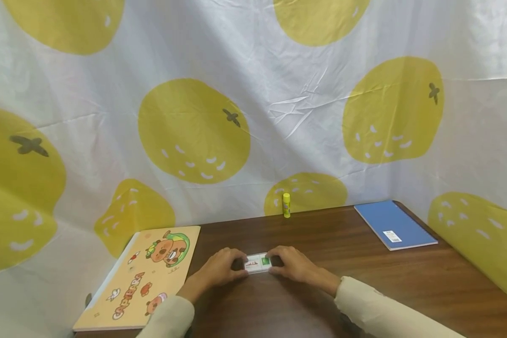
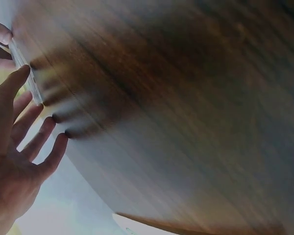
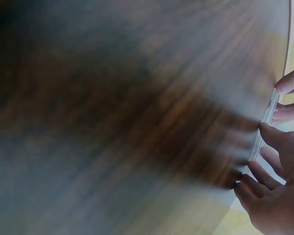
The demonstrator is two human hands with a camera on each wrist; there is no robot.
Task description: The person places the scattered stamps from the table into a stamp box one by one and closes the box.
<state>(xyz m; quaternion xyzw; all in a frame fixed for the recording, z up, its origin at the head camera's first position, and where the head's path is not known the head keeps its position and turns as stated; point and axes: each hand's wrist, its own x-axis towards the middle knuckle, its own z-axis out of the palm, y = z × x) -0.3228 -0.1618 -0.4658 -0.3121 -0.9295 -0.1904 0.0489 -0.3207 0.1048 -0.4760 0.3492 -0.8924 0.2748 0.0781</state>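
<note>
A small flat case (image 1: 257, 264) with clear edges and white, red and green print lies on the brown table (image 1: 253, 305) in front of me. My left hand (image 1: 220, 268) pinches its left end between thumb and fingers. At the opposite end, my right hand (image 1: 295, 265) grips it the same way. In the left wrist view the thin clear edge of the case (image 2: 35, 92) shows beside the fingertips. The right wrist view also catches that edge (image 3: 269, 111), with both hands at it. Fingers cover the two ends of the case.
To the left lies a yellow capybara folder (image 1: 152, 277). A yellow glue stick (image 1: 286, 205) stands upright at the table's back edge. A blue notebook (image 1: 395, 224) with a white label lies at the back right. A fruit-print curtain (image 1: 279, 117) hangs behind the table.
</note>
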